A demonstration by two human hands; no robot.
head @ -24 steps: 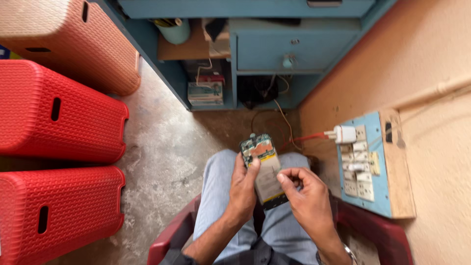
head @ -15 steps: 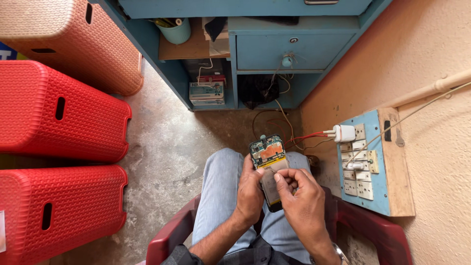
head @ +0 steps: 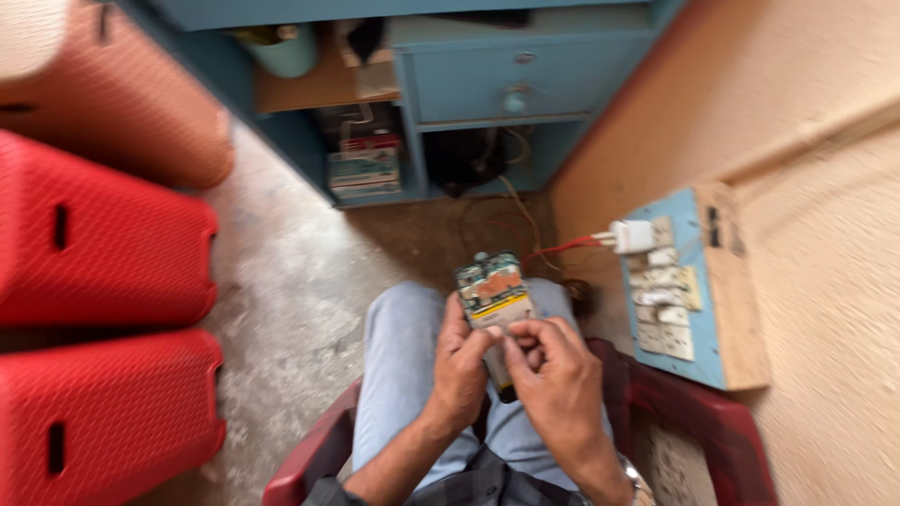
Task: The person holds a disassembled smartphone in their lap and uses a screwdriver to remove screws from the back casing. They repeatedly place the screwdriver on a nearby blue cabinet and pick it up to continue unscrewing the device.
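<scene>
— Both hands have crept lower in the view since half a second ago, and the opened phone (head: 493, 298) has come down with them, over the lap.

— Who holds it?

— Left hand (head: 461, 367) is wrapped around its left edge and grips it. Right hand (head: 555, 375) has its fingertips pinched on the lower half, thumb and forefinger together at the middle. Only the phone's top, green and orange with small parts, shows; the rest is covered by fingers.

— Anything hard to read?

— Plenty. Everything is smeared with blur, worst at the red plastic stools (head: 103, 244) on the left. What the right fingertips pinch, I cannot tell. The dark hollow under the blue desk (head: 506, 80) hides a tangle of wires. The wrist at the bottom edge is cut off.

— Room to move?

— Tight on the right: a blue switch board (head: 689, 281) on the wall sits near the right knee, with a white plug (head: 633, 236) in it. The maroon chair (head: 694, 412) arms close both sides. Bare concrete floor (head: 291, 309) lies open ahead and left, between knees and stools.
</scene>
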